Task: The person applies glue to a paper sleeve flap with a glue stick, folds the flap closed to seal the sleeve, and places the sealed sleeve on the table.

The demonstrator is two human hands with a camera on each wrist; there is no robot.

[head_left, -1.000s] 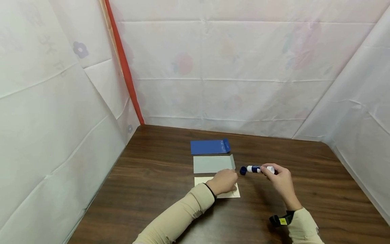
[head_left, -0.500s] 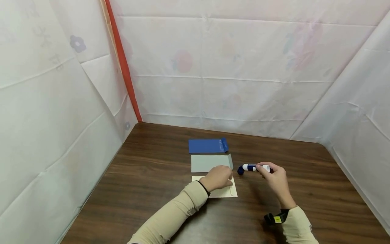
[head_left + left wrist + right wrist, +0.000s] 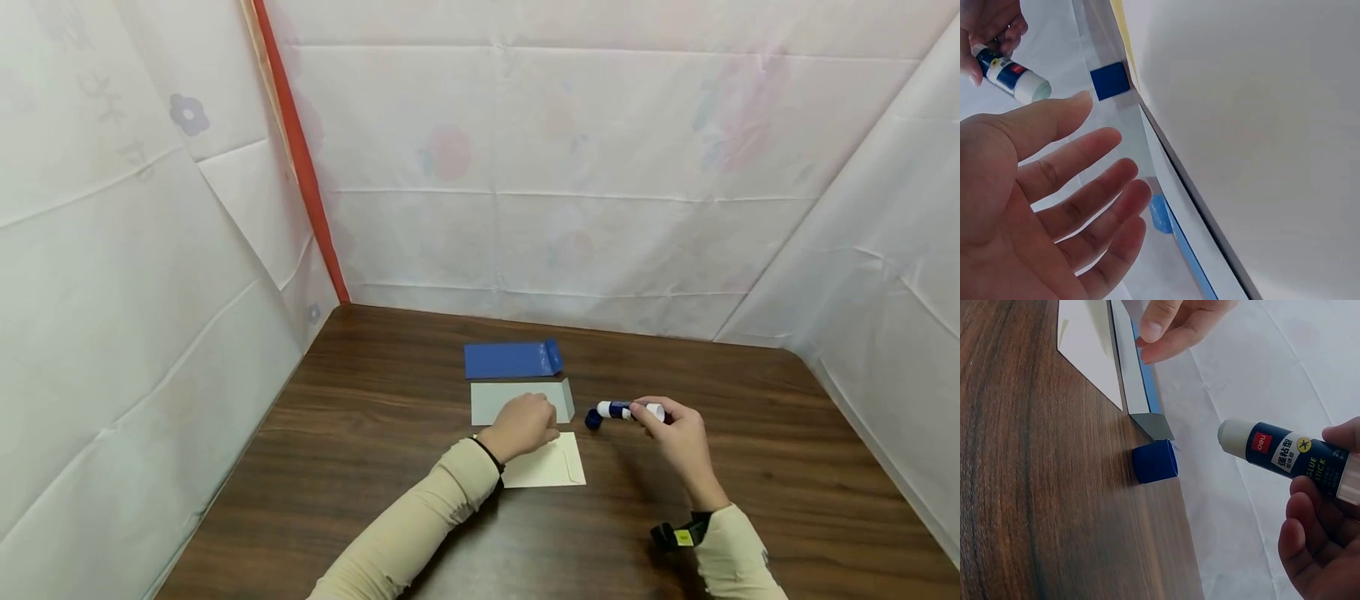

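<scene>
My right hand (image 3: 681,440) pinches an uncapped glue stick (image 3: 617,410) between thumb and fingers, its white end pointing left; the label shows in the right wrist view on the glue stick (image 3: 1288,451). Above the cream envelope (image 3: 551,463) and the near edge of the grey envelope (image 3: 491,403) hovers my left hand (image 3: 519,427). In the left wrist view the fingers of that left hand (image 3: 1054,194) are spread, loosely bent, and hold nothing. The grey envelope's flap (image 3: 1152,425) stands unfolded at its right end. The cream envelope's left part is hidden under my hand and wrist.
A blue glue stick cap (image 3: 592,419) stands on the wooden table (image 3: 360,467) right of the grey envelope. Farther back lies a blue envelope (image 3: 504,361) with whitish smears near its flap. White sheeting (image 3: 525,242) hangs around the table.
My left hand has moved left and away from the cream envelope's right end, uncovering its flap. My right hand keeps holding the glue stick in about the same spot.
</scene>
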